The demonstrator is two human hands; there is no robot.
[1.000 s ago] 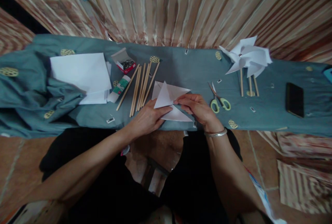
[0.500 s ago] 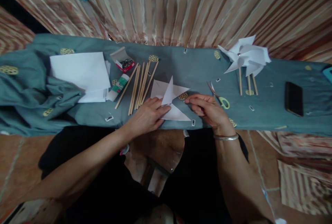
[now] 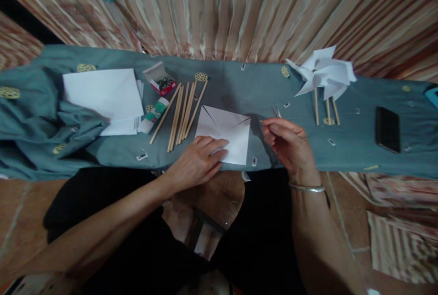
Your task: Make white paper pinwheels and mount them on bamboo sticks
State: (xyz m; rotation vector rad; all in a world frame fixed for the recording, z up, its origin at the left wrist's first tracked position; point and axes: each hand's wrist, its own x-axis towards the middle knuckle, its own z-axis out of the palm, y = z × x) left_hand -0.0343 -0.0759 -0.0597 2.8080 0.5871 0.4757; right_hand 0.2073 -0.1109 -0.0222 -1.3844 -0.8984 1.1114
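Note:
A square sheet of white paper (image 3: 236,142) lies on the cloth in front of me, with slits running inward from its far corners. Across its lower left part rests my left hand (image 3: 205,156), fingers stretched out and slightly apart. To the right of the sheet, raised a little and apart from it, is my right hand (image 3: 285,142), thumb and forefinger pinched together. A tiny pale tip shows at those fingertips, too small to name. Just behind this hand, scissors (image 3: 277,111) lie with only their blades showing.
Left of the sheet are wooden sticks (image 3: 180,112), a glue stick (image 3: 155,113), an open box of small metal pieces (image 3: 164,83) and a paper stack (image 3: 104,94). At right lie white paper pinwheels (image 3: 326,74) on sticks and a black phone (image 3: 388,129). A striped curtain (image 3: 219,12) hangs behind.
The paper's raised corners have dropped, so the sheet now lies mostly flat. My right hand has moved right, away from the paper, covering the scissors' handles. My left hand's fingers have spread.

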